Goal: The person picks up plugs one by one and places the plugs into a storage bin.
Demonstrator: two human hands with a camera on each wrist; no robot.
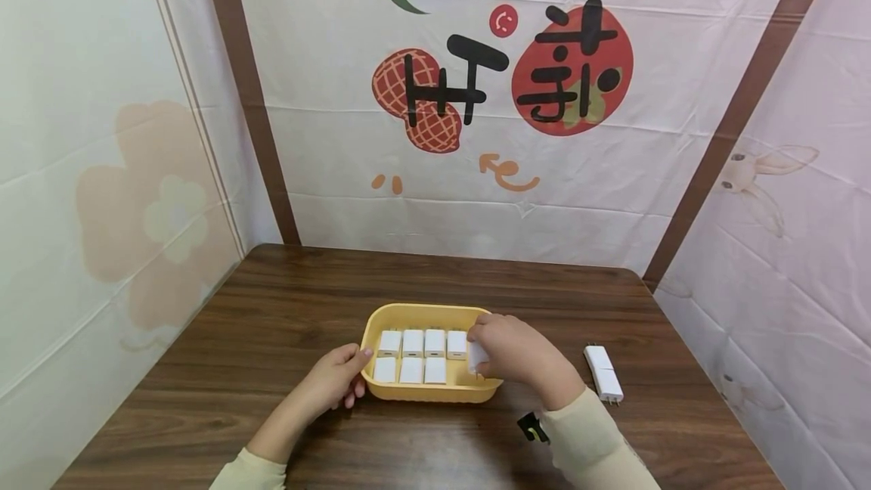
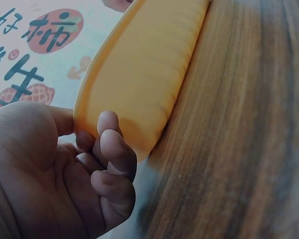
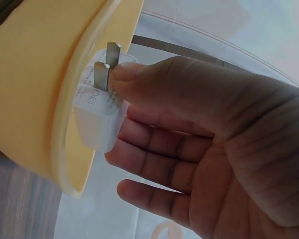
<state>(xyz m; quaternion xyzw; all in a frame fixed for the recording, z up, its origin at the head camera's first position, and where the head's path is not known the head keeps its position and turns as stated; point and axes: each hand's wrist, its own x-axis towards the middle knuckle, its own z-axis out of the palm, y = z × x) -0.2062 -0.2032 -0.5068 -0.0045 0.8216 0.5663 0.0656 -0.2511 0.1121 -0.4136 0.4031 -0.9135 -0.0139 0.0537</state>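
Note:
A yellow plastic tray (image 1: 435,395) lies on the table, with several white charger plugs (image 1: 412,342) set in two rows inside. My left hand (image 1: 333,378) grips its left end, thumb on the rim and the other fingers against the outer wall; in the left wrist view the curled fingers (image 2: 114,149) show beside that wall. Over the tray's right end, my right hand (image 1: 513,350) pinches another white charger plug (image 3: 97,124) between thumb and fingers. Its two metal prongs (image 3: 102,76) point away from the tray floor in the right wrist view, close beside the rim.
Right of the tray, two more white charger plugs (image 1: 603,373) lie end to end on the brown wooden table (image 1: 306,286). A small black object (image 1: 532,427) shows beside the right sleeve. Printed cloth (image 1: 327,172) hangs behind the table and along both sides.

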